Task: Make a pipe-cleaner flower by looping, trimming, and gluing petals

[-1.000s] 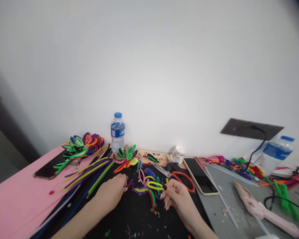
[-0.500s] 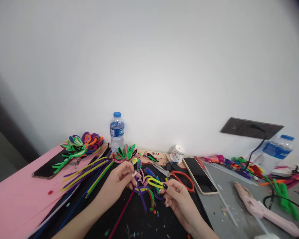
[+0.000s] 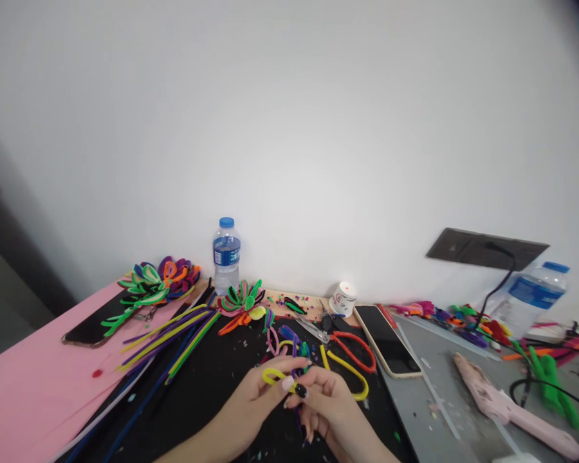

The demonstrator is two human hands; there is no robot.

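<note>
A big pale wall (image 3: 289, 141) fills most of the view, and below it lies a black mat (image 3: 202, 379). Two arms (image 3: 210, 440) reach in, cut off at the bottom edge. Over the mat, the left hand (image 3: 253, 402) and the right hand (image 3: 332, 402) meet, tip to tip. By the right hand curves a long yellow strip (image 3: 351, 367). Smaller is the yellow loop (image 3: 273, 371), held up between the two hands. The left thumb and fingers pinch it, and the right thumb and finger pinch its end right next to them.

To do this bit well, I would squeeze tight at the bottom of the loop, leave its round part free (it looks soft, so I guess it squashes easily), and make small, slow turns.

Some things are hard to see. The hands hide where the long yellow strip goes, so I cannot tell if it joins the loop. The lower right fingers curl under, and what they touch is hidden. A purple strip (image 3: 295, 345) pokes up behind the fingers, its lower end covered. The tiny bits (image 3: 397, 436) on the mat are too small to name
</note>
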